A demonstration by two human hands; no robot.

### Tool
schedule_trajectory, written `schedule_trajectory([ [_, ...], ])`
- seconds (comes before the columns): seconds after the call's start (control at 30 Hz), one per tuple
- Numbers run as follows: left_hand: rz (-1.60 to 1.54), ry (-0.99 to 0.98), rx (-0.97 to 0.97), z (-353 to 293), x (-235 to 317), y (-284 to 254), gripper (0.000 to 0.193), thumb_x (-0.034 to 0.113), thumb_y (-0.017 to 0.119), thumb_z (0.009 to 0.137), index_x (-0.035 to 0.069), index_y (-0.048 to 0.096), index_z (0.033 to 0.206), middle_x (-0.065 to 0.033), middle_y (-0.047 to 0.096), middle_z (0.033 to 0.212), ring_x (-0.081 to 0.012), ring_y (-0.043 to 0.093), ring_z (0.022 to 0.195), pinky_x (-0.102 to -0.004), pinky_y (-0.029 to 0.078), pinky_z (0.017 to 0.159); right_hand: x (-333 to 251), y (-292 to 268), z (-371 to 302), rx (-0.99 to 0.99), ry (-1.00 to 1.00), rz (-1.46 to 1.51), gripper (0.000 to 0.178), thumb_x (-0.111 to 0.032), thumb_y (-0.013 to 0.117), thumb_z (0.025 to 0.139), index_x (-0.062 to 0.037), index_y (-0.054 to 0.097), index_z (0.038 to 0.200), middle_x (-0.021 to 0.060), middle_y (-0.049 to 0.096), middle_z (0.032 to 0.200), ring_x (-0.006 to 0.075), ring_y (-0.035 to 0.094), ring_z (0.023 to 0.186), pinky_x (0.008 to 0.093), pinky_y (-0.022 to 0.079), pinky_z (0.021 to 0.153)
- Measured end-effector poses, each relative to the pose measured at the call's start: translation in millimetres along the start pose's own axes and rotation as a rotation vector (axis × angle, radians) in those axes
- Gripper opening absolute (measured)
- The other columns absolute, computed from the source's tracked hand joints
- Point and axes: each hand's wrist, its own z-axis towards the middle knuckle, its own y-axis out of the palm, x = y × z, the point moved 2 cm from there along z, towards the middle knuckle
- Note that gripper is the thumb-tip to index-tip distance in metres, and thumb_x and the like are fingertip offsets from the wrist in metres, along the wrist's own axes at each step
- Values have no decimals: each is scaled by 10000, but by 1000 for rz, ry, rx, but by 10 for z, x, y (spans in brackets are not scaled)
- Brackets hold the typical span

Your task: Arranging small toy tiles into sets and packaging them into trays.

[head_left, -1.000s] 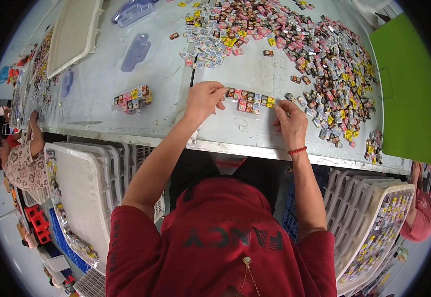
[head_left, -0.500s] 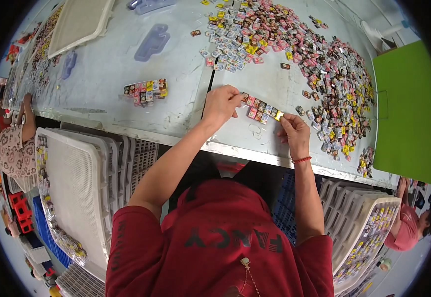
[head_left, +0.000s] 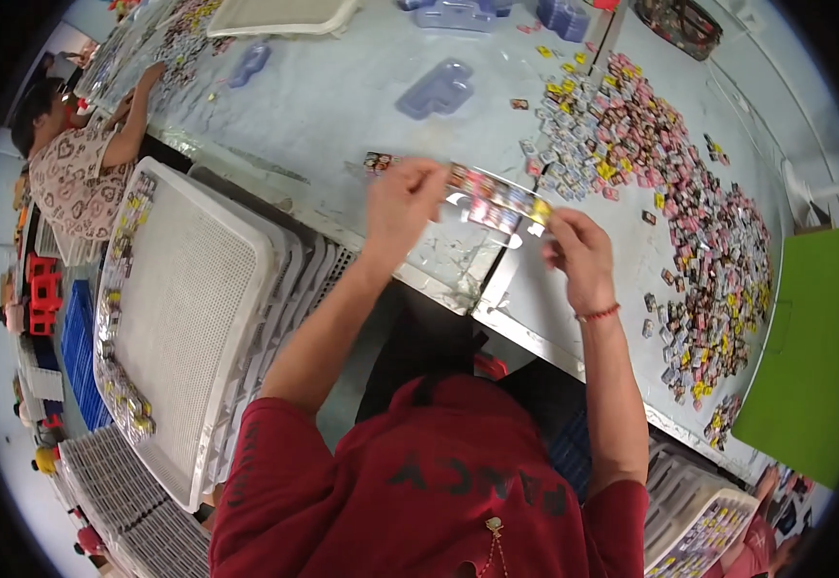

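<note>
Between my hands, lifted off the table, is a shiny clear plastic tray of small coloured blocks (head_left: 496, 202) in pink, brown, pale blue and yellow, somewhat blurred. The fingers of my left hand (head_left: 402, 207) pinch its left end. At the yellow right end, my right hand (head_left: 581, 252) grips with thumb and fingers. Partly hidden behind my left hand lies another group of small blocks (head_left: 375, 162) on the table.
A large heap of loose small blocks (head_left: 631, 135) spreads over the table's right side. Moulded clear-blue trays (head_left: 436, 89) lie toward the back. White mesh trays (head_left: 193, 289) are stacked at left, near a seated person (head_left: 77, 183). A green board (head_left: 805, 347) stands at right.
Both hands have raised the filled tray off the table, and it now shows bright glare. My view has turned left, so the table and heap appear farther right.
</note>
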Motion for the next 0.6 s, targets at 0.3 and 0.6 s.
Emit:
schedule_trajectory([
  [0.3,184,-201,162,396,-209,-914,290,270,645,882,-17,664,918,9,578,628,-62,514,511,-206,370,459,69,1058,632,-132,56,-28,157,-152,630,902,-24,633,993,29,641,816,94,590,564,212,439,450],
  [0.6,136,-211,201,387,-311,-1058,336,321,636,871,-14,667,873,-8,566,604,-68,506,469,-235,368,426,-204,1115,502,-5,-663,-955,623,-270,778,732,12,514,1220,175,599,1073,281,595,944,405,486,806],
])
